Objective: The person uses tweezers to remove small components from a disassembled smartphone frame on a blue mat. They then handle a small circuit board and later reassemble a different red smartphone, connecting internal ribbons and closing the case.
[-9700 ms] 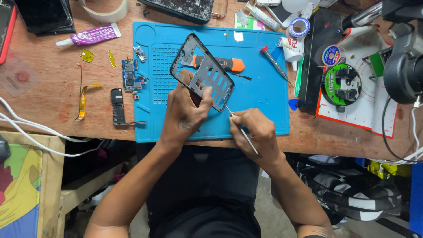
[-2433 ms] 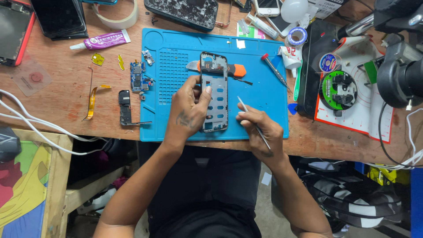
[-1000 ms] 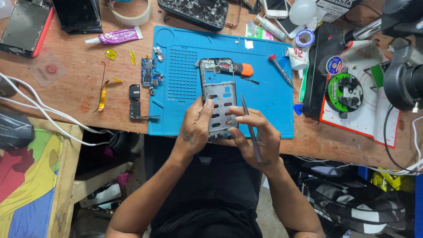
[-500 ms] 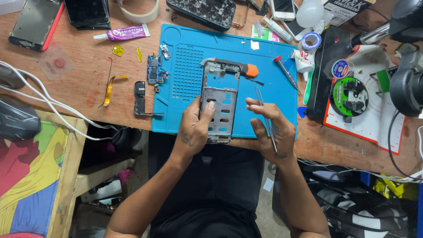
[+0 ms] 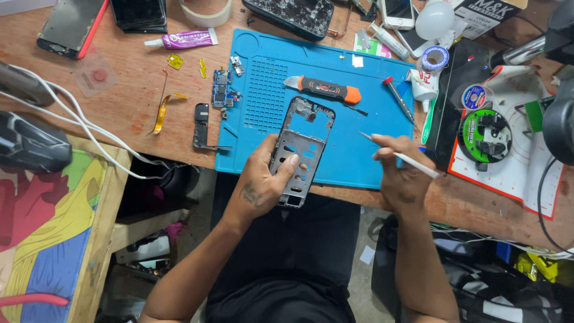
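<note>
Gripping one grey metal phone mid-frame (image 5: 301, 149) from its left edge, the left hand (image 5: 263, 182) has its thumb laid across the frame's face and its fingers curled behind, holding the frame tilted over the near edge of the one blue silicone work mat (image 5: 281, 90); the right hand (image 5: 399, 176) is closed in a pinch on one pair of thin silver tweezers (image 5: 397, 155), whose pointed tip aims left toward the frame and stands just apart from it; on the mat lie one orange-and-black pry tool (image 5: 323, 90) and one red-capped slim screwdriver (image 5: 399, 101); left of the mat, on the brown wooden bench (image 5: 119, 101), rest one small blue circuit board (image 5: 221, 96), one black narrow phone part (image 5: 201, 124), one yellow flex ribbon (image 5: 160, 113) and one purple-labelled glue tube (image 5: 182, 40); at the bench's far edge two dark phones lie side by side, one red-edged (image 5: 72, 27) and one black (image 5: 140, 13), with one cracked black screen (image 5: 290, 13) farther right; one green-and-black round reel (image 5: 484, 134) sits on the right.
</note>
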